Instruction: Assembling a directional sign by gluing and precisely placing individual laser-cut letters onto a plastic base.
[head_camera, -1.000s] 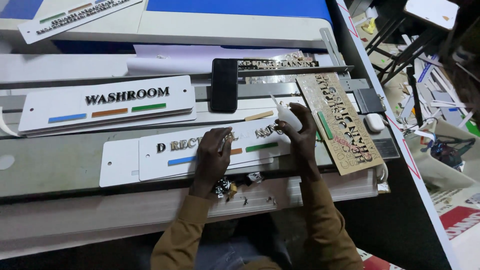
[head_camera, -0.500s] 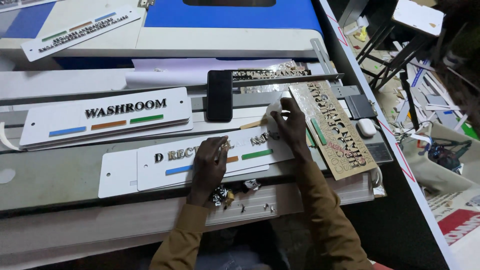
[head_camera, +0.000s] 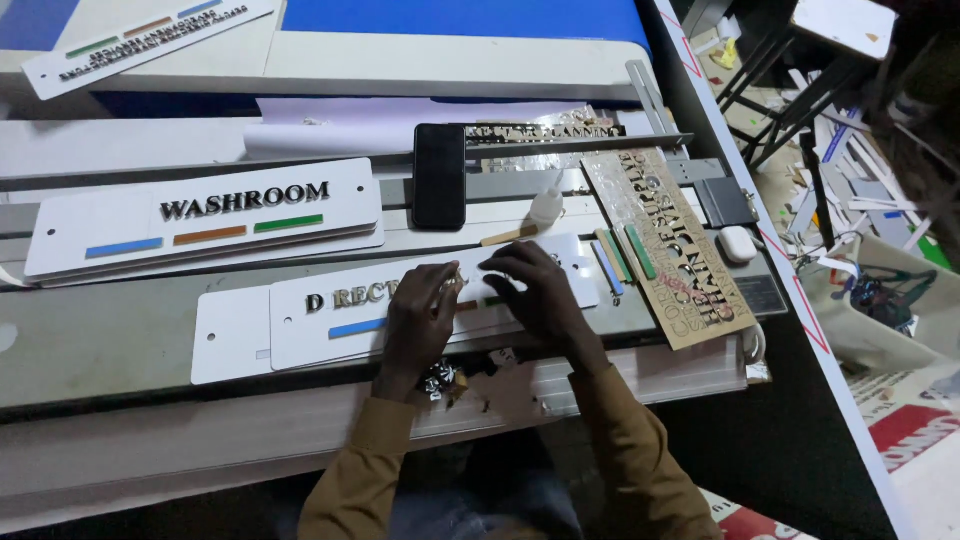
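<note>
1. Under my palms lies the white sign plate (head_camera: 300, 315); my left hand (head_camera: 418, 318) presses flat on it, fingers spread.
2. Beside it, my right hand (head_camera: 535, 290) rests curled on the plate; whether its fingertips pinch anything I cannot tell.
3. Beyond my knuckles sit a black phone (head_camera: 439, 175) and small glue bottle (head_camera: 546, 206).

White sign plate (head_camera: 330, 320): dark raised letters, one blue bar. Second white sign (head_camera: 205, 215): black letters; blue, orange and green bars in a row. Phone (head_camera: 439, 176): black. Cut-out letter sheet (head_camera: 680, 245): tan with dark lettering. Loose strips (head_camera: 622, 257): blue, tan, green. Sleeves (head_camera: 640, 470): mustard brown. Desk (head_camera: 100, 340): grey.
</note>
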